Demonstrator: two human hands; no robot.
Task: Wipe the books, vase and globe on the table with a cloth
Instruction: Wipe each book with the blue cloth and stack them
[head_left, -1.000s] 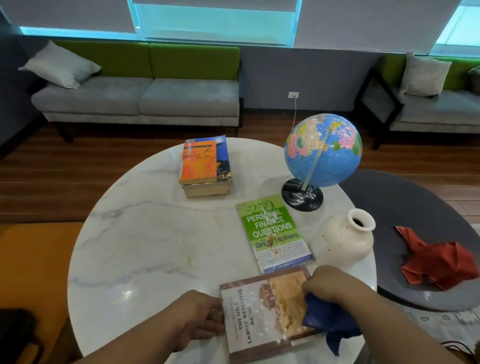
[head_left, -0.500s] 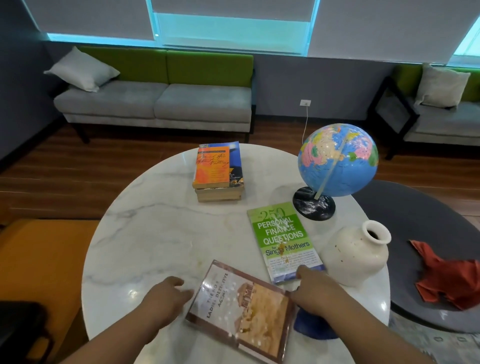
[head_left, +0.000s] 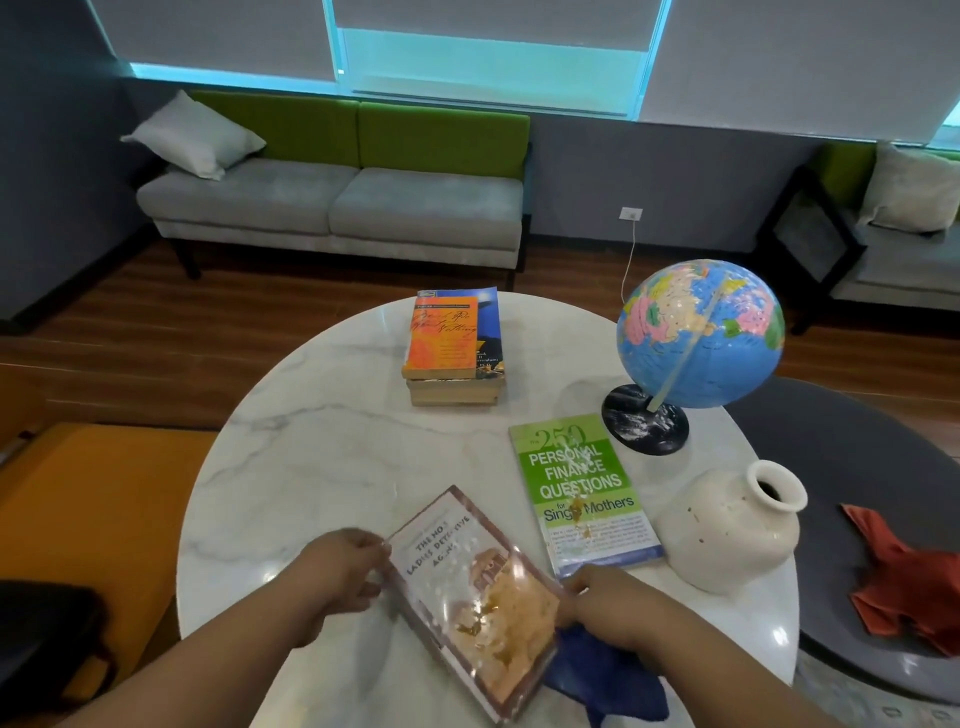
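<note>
Table (head_left: 322, 467): L hand (head_left: 337, 577) now grips brown book (head_left: 467, 587), R hand (head_left: 608, 597) too.

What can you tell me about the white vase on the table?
The vase is cream white, seemingly matte ceramic, with a round belly, short neck and flared rim around a dark opening. Brownish specks dot its side. It stands on the marble table near its right edge, close beside the green book.

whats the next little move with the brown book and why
Probably slide the blue cloth onto the cover of the brown book and wipe across it. The cover carries white specks and an amber smear, the right hand grips the cloth beside the book's right edge, and the left hand holds its left edge.
</note>
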